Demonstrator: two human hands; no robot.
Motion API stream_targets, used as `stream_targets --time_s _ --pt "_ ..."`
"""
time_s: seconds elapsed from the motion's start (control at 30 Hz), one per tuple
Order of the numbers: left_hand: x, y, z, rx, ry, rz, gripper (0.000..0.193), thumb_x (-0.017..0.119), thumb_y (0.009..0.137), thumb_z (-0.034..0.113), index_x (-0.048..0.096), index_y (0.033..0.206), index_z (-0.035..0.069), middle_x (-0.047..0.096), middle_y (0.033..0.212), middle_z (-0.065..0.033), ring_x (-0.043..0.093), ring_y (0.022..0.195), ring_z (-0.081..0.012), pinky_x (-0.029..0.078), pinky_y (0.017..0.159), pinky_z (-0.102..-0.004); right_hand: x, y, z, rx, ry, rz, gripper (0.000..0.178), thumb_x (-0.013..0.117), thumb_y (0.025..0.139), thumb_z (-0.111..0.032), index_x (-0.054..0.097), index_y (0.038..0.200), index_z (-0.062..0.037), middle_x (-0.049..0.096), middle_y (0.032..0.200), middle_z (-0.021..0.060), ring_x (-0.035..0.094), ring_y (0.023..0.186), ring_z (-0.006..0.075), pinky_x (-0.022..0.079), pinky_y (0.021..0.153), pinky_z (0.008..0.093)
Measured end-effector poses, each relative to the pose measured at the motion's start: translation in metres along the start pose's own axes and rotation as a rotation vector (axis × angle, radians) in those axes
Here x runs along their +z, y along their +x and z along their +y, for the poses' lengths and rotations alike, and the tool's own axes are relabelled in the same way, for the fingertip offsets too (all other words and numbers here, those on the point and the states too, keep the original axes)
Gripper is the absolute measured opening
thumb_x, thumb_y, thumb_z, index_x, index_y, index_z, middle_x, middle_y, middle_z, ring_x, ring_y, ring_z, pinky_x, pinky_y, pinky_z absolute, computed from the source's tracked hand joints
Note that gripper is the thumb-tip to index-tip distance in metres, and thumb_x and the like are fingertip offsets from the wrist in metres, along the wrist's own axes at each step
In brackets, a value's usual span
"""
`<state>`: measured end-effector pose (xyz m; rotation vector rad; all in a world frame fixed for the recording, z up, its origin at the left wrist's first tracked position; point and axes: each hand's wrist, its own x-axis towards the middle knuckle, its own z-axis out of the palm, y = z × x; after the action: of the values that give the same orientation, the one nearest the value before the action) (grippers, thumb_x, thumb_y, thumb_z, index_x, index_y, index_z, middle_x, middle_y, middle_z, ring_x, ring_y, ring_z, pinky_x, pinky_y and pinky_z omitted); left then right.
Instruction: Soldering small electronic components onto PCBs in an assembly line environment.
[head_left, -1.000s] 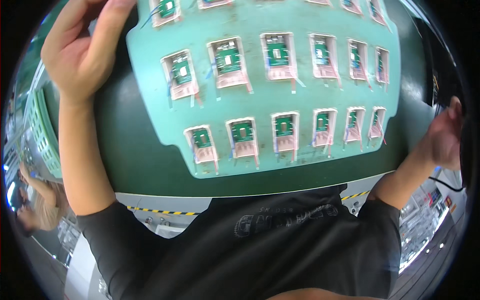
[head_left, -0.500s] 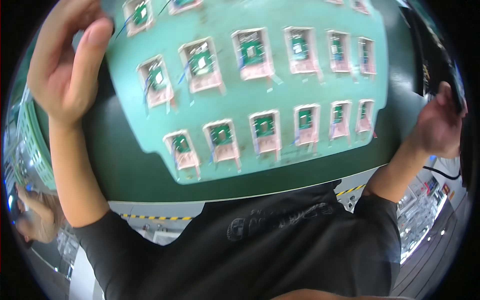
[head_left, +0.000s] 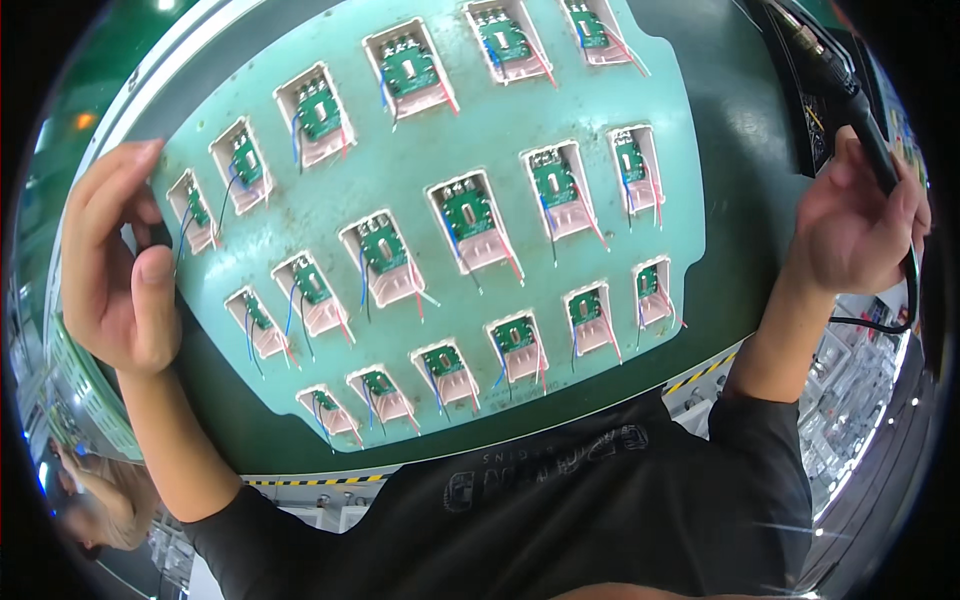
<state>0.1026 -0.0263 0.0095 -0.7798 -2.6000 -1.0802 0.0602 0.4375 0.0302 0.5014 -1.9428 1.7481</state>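
A large light-green tray [head_left: 400, 155] holds rows of small whitish housings, each with a green circuit board [head_left: 470, 212] inside. Thin blue, black and red wires stick out of the housings. My left hand [head_left: 115, 265] is beside the tray's left edge, fingers curved and thumb apart, with nothing visible in it. Whether it touches the edge I cannot tell. Off the tray's right side, my right hand [head_left: 860, 230] is closed round the black handle of a soldering iron [head_left: 870, 135]. The iron points up and away, apart from the boards.
Under the tray lies a dark green tabletop [head_left: 745, 150]. A black cord [head_left: 885, 325] loops below my right hand. At the left stands a green slotted basket [head_left: 95, 390], with another person [head_left: 120, 500] beyond it. Clear containers [head_left: 850, 370] are at the lower right.
The view has shifted, so more of the tray's far part shows. My left hand appears lower in the picture. The soldering iron in my right hand is now plainly visible.
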Motion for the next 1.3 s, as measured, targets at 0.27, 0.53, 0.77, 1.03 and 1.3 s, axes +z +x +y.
stream_targets --time_s 0.27,0.53,0.77,1.03,1.3 --pt "0.004 0.001 -0.011 -0.046 0.008 0.026 0.05 0.056 0.086 0.029 0.053 0.113 -0.013 0.054 0.11 -0.0194 0.044 0.075 -0.0142 0.032 0.061 -0.0222 0.006 0.001 0.008 -0.078 -0.101 -0.001 0.033 0.044 0.086 -0.021 0.058 0.089 0.009 0.062 0.079 0.0244 0.059 0.067 0.0272 0.048 0.069 0.0355" --pt "0.001 -0.006 -0.009 -0.174 -0.092 0.049 0.047 0.056 0.088 0.023 0.05 0.114 -0.016 0.051 0.11 -0.0218 0.052 0.084 -0.0183 0.04 0.066 -0.0207 0.009 -0.006 0.005 -0.101 0.116 0.008 0.03 0.047 0.087 -0.02 0.055 0.092 0.0085 0.06 0.087 0.0259 0.062 0.076 0.0317 0.052 0.079 0.0425" --pt "-0.014 -0.006 -0.014 -0.199 -0.05 0.008 0.045 0.056 0.087 0.024 0.053 0.109 -0.015 0.054 0.104 -0.0206 0.051 0.08 -0.0172 0.037 0.063 -0.0205 0.002 0.001 -0.001 -0.114 -0.174 -0.169 0.036 0.045 0.088 -0.025 0.057 0.092 0.0089 0.061 0.086 0.0251 0.061 0.077 0.03 0.05 0.077 0.0377" --pt "-0.019 -0.006 -0.018 -0.17 0.002 0.029 0.044 0.056 0.087 0.026 0.056 0.106 -0.014 0.057 0.097 -0.0193 0.05 0.074 -0.016 0.035 0.059 -0.0207 0.006 0.002 0.0 -0.114 -0.287 -0.113 0.043 0.043 0.087 -0.028 0.058 0.092 0.0116 0.06 0.088 0.0246 0.06 0.084 0.0294 0.047 0.083 0.036" --pt "-0.028 -0.002 -0.021 -0.161 0.004 0.025 0.04 0.057 0.086 0.022 0.057 0.102 -0.014 0.057 0.092 -0.0181 0.051 0.074 -0.0188 0.036 0.061 -0.0233 0.006 -0.001 0.0 -0.042 -0.226 -0.015 0.047 0.041 0.088 -0.029 0.056 0.093 0.0154 0.06 0.091 0.0249 0.06 0.09 0.0309 0.043 0.091 0.0381"
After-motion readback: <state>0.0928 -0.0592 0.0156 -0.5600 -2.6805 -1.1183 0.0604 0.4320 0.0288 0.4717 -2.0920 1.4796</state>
